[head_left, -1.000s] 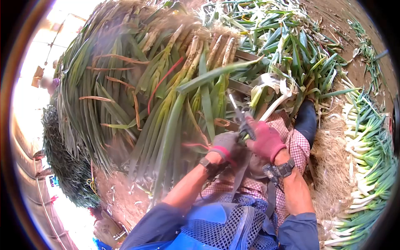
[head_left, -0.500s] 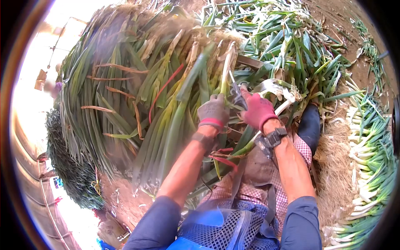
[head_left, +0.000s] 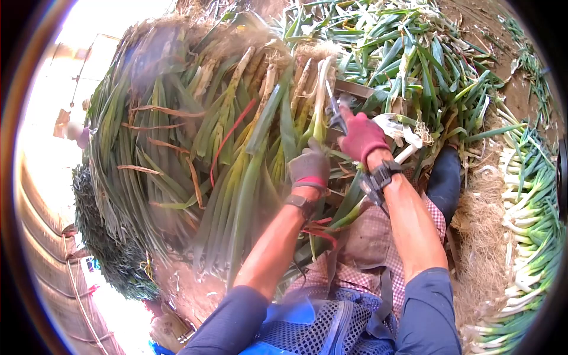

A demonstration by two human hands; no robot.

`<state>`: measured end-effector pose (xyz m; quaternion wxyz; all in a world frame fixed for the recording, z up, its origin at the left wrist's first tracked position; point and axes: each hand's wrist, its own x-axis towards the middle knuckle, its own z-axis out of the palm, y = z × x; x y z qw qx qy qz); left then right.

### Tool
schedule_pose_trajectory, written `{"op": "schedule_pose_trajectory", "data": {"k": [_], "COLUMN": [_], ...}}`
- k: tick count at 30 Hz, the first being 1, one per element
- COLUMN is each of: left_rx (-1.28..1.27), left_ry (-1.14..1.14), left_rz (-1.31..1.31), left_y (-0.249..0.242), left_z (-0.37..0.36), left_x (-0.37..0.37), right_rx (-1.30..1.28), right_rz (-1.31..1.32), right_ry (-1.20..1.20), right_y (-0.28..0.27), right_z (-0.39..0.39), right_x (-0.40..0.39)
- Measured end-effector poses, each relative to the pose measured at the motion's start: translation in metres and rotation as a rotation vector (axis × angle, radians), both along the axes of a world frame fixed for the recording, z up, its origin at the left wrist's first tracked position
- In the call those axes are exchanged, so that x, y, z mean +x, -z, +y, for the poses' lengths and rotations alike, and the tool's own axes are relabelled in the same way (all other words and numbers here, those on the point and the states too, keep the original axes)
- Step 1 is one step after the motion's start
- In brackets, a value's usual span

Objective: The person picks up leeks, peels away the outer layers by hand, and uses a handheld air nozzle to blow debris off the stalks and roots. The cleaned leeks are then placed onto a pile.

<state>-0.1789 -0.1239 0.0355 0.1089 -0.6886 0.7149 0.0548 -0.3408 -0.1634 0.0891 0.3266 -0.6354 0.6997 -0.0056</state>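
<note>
My left hand (head_left: 310,164), in a grey glove with a pink cuff, is closed around the green part of a leek (head_left: 320,100) whose white end points up. Just right of it, my right hand (head_left: 361,136) in a red glove is wrapped round a dark tool (head_left: 338,116) with a thin pale tip beside the leek's stalk. The leek lies at the right edge of a large heap of leeks (head_left: 171,118). Below my right hand, a white stalk with roots (head_left: 408,151) rests near my lap.
Loose leaves (head_left: 408,53) are piled at the top right. Cut roots (head_left: 479,242) cover the ground to the right, beside a row of trimmed leeks (head_left: 526,236). A red strap (head_left: 234,136) lies across the heap. A dark green bundle (head_left: 109,236) stands at the left.
My left hand has slid down, away from the leek's white end. My right hand has moved slightly up with the tool. The view has shifted a little.
</note>
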Motion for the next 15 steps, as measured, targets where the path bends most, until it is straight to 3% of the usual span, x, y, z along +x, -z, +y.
{"op": "schedule_pose_trajectory", "data": {"k": [4, 8, 15], "left_rx": [0.037, 0.254, 0.335], "left_ry": [-0.041, -0.119, -0.048], "left_rz": [0.118, 0.258, 0.379], "left_y": [-0.014, -0.029, -0.048], "left_z": [-0.010, -0.001, 0.047], "left_x": [0.006, 0.011, 0.018], "right_rx": [0.067, 0.127, -0.019], "right_rz": [-0.077, -0.154, -0.197], "right_ry": [-0.062, -0.124, -0.137], "right_y": [-0.013, -0.022, -0.051], "right_z": [0.058, 0.139, 0.242], "right_x": [-0.007, -0.015, -0.033]}}
